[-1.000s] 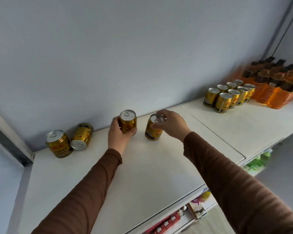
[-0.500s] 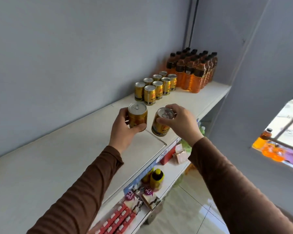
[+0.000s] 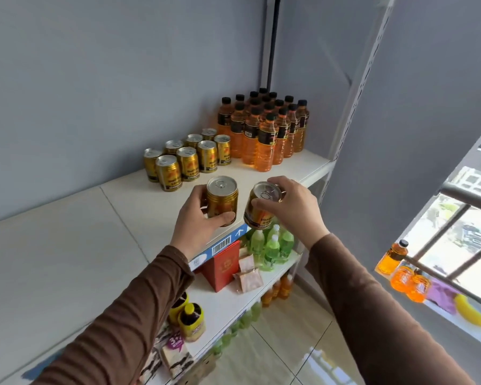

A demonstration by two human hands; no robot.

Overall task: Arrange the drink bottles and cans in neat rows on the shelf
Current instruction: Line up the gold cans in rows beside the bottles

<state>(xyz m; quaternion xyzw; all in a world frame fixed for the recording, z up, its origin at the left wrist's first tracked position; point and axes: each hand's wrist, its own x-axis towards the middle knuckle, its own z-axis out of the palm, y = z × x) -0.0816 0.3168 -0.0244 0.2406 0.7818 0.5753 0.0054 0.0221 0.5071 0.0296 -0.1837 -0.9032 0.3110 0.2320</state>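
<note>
Over the shelf's (image 3: 67,245) front edge | left hand (image 3: 197,226) grips an upright gold metal can (image 3: 222,200), right hand (image 3: 292,207) pinches a tilted twin gold can (image 3: 261,207) by its rim | we should level both, then extend the two gold can rows (image 3: 186,158).

Standing on the white top shelf (image 3: 67,245): eight gold metal drink cans (image 3: 188,165), lining up as two rows of four. Being held: one left-hand gold can (image 3: 222,202) in the left hand (image 3: 195,226), one right-hand gold can (image 3: 258,216) in the right hand (image 3: 295,207). Standing beside the rows: about sixteen black-capped orange plastic bottles (image 3: 265,151). Showing below: at least four green plastic bottles (image 3: 271,250), one red cardboard box (image 3: 224,266), two yellow-capped dark bottles (image 3: 190,322). Resting on the window ledge (image 3: 444,318): three orange ledge bottles (image 3: 393,258).
</note>
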